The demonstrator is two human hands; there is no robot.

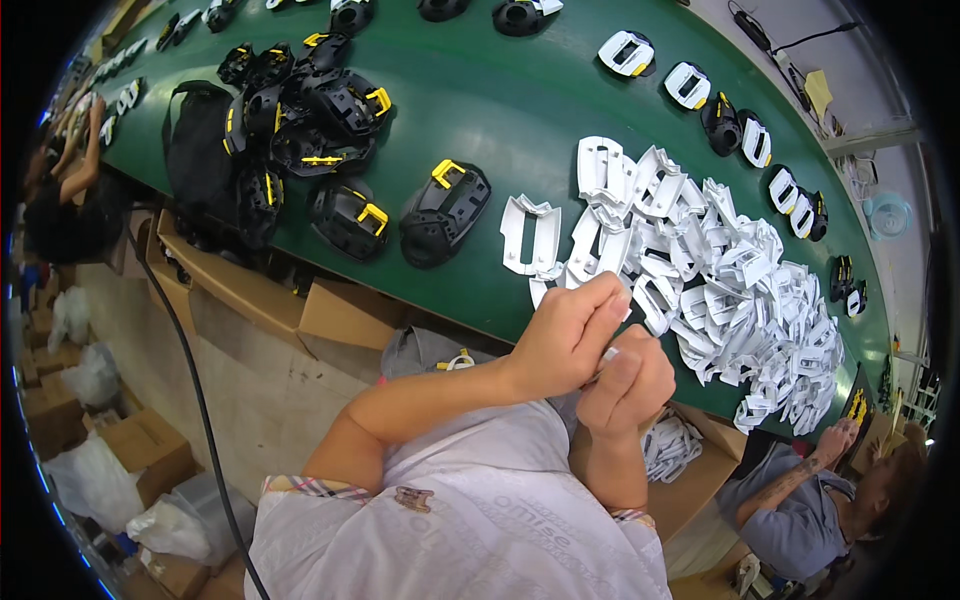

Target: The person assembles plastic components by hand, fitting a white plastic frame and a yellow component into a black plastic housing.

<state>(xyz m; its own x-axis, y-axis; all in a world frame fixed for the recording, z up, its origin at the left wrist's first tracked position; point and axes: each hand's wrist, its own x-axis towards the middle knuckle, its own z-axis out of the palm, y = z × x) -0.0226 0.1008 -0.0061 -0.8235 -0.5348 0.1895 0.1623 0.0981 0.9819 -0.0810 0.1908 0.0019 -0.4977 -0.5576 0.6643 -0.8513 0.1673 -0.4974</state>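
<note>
My left hand (572, 338) and my right hand (630, 382) are held close together in front of my chest, near the table's front edge. Fingers on both are curled in tightly. Small whitish bits show at the fingertips, but I cannot make out what is pinched there. Just beyond the hands lies a big heap of white plastic frames (715, 265). A single white frame with a slot (530, 235) sits at the heap's left side. Farther left is a black shell with a yellow clip (445, 210).
More black shells with yellow clips (320, 115) are piled at the left of the green table (490, 105). White-and-black assembled parts (688, 86) line the far edge. A cardboard box of white frames (680, 450) stands at my right. Co-workers (830, 500) are at both sides.
</note>
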